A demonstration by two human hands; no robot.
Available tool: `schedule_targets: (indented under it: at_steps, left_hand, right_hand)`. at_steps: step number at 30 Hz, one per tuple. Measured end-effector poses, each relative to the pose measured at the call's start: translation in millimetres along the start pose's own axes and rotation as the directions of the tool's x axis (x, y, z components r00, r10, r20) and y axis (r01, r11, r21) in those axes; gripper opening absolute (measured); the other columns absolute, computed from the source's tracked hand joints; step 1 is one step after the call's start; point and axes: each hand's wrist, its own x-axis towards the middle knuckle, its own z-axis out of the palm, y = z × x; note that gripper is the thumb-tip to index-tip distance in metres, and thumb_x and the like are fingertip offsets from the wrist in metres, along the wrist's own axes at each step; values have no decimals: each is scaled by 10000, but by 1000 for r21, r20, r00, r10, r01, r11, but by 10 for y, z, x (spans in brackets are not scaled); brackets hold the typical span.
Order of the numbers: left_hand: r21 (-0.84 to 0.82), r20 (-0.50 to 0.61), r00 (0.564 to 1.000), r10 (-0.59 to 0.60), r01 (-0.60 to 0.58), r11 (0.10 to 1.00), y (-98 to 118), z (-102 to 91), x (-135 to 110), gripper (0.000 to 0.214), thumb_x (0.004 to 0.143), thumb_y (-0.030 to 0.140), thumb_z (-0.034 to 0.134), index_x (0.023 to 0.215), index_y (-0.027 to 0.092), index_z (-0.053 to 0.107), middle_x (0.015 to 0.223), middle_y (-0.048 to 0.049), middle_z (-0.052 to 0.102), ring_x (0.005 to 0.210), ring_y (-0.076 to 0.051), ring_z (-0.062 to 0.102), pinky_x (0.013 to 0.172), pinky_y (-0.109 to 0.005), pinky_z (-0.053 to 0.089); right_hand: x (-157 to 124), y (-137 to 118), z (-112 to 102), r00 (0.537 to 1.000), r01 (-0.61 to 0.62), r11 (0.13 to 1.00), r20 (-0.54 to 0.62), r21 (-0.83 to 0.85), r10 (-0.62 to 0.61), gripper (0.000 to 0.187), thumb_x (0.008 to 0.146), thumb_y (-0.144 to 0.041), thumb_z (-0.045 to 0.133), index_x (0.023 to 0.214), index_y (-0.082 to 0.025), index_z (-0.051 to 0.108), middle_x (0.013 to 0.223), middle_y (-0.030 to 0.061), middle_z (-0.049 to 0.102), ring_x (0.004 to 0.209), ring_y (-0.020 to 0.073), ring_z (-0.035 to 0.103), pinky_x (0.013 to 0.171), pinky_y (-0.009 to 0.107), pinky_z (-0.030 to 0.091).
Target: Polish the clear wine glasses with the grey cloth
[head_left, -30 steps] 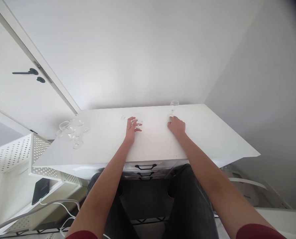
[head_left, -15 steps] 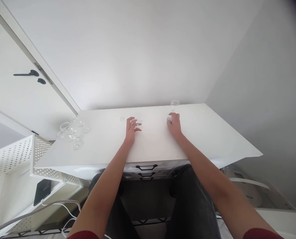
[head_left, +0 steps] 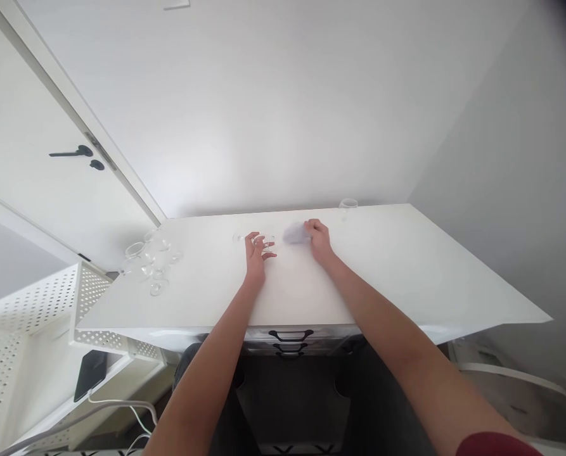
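Note:
My left hand (head_left: 257, 250) rests on the white table (head_left: 387, 272), fingers curled over a clear stemmed glass (head_left: 262, 241) that lies on its side. Its foot (head_left: 237, 238) shows to the left of the fingers. My right hand (head_left: 317, 237) is closed on a pale, blurred cloth (head_left: 295, 234) just right of that glass. A single clear glass (head_left: 348, 204) stands upright at the back edge of the table, beyond my right hand.
Several clear glasses (head_left: 150, 263) are grouped at the table's left end. A white perforated shelf (head_left: 35, 304) with a black phone (head_left: 89, 373) and a cable stands lower left. Drawers with black handles (head_left: 287, 334) sit under the table. A door with a black handle (head_left: 71, 152) is at left.
My right hand has moved left from beside the upright glass toward the lying glass, now with a pale cloth in it. My left hand stays on the lying glass. The view shifted slightly.

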Motion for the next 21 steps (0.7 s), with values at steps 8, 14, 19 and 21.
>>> schedule_targets:
  at_steps: [8,14,19,21]
  left_hand:
    - [-48,-41,998,-54,52,997,-136,161,557,426,946,623,559,1244,338,452,1296,-70,491,1063,-218,727,769,-340,631]
    - [-86,44,997,-70,74,994,-259,302,916,497,933,688,545,1311,392,417,1426,-64,470,981,-198,735,740,-328,606]
    - [-97,88,993,-79,88,991,-232,304,887,501,937,689,555,1324,394,435,1485,-60,464,897,-173,711,681,-311,588]
    - [-69,118,990,-82,90,994,-205,324,846,503,942,697,542,1331,395,439,1494,-53,472,900,-173,708,653,-292,573]
  right_hand:
    - [167,108,22,999,-47,993,3,-111,48,528,812,-597,685,700,-256,298,698,-46,311,668,148,343,639,280,402]
    - [219,79,17,990,-103,991,105,87,94,404,705,-435,749,859,-262,418,988,-9,571,842,153,541,708,265,461]
    - [239,-15,-5,965,-184,959,226,215,134,414,694,-354,786,984,-296,495,1070,-10,628,889,171,604,738,298,496]
    - [236,-37,8,950,-217,949,274,228,152,473,692,-368,813,1057,-324,515,1194,3,658,942,187,631,767,324,521]
